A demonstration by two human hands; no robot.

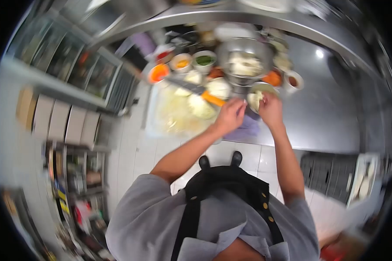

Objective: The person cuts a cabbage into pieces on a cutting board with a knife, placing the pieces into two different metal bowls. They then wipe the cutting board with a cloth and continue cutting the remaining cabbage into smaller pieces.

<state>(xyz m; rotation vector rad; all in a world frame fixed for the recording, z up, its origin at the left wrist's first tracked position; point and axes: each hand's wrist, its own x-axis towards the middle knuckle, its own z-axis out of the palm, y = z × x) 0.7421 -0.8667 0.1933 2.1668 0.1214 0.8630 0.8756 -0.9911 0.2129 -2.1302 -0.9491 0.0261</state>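
Here both hands meet at the near edge of a steel counter [331, 108], seen from above through a strongly curved, blurred lens. The left hand [229, 116] is curled loosely, its fingertips [239, 104] bunched as if pinching something pale, though the blur hides what, if anything, sits between them. The right hand [271, 109] rests at the rim of a small bowl [258, 93] filled with something whitish; its fingers bend down over the bowl's near side, and whether they actually clasp the rim or only touch it cannot be told. The two hands are just beside each other, almost touching.

Under the left hand lies a purple cloth [244, 129], hanging slightly over the counter edge. To the left of it sits a white cutting board [170, 117] heaped with pale shredded and chunked food [200, 106]. A knife [196, 90] with an orange handle lies slantwise on the board, its handle end pointing toward the left hand.

Behind the small bowl stands a large metal bowl [245, 58] with light contents. Around it are smaller dishes: an orange one [158, 73], one with yellow filling [181, 62], one with green [204, 60], and a white cup of reddish sauce [293, 81] on the right.

The person wears a grey shirt [139, 222] and a black apron [231, 182].
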